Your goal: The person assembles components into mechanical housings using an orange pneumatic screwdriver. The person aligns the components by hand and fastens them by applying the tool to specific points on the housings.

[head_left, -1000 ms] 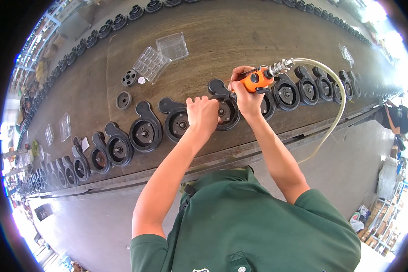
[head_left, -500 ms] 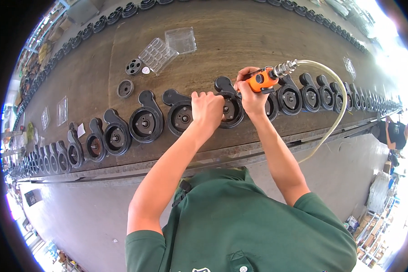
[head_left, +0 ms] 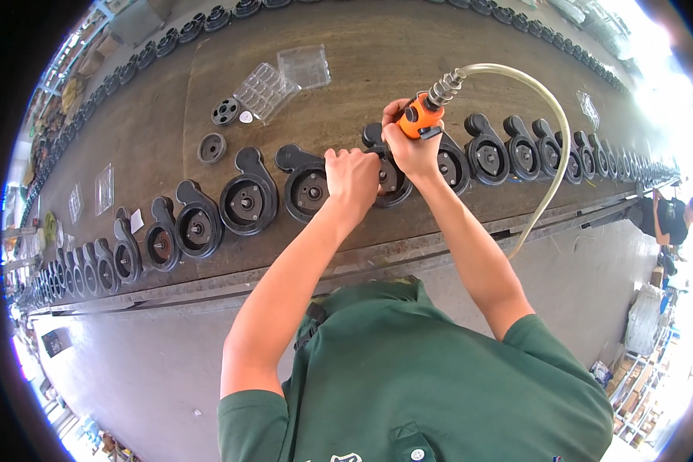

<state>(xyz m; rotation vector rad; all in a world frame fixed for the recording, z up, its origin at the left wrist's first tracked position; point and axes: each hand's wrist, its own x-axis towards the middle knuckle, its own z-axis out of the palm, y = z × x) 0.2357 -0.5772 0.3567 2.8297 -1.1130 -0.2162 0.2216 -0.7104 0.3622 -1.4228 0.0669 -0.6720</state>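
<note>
Orange tool (head_left: 422,117) sits wrapped in the right hand's (head_left: 410,148) fingers, above the black housing (head_left: 393,182) between both hands; the left hand (head_left: 352,179) curls at its edge, though whether it pinches cannot be told. Judging by this pose, tool work on the housing is in hand, calling for steady alignment. The housing's round cup holds a disc; beyond the left hand lies a clear compartmented tray (head_left: 262,91), contents indiscernible.
</note>
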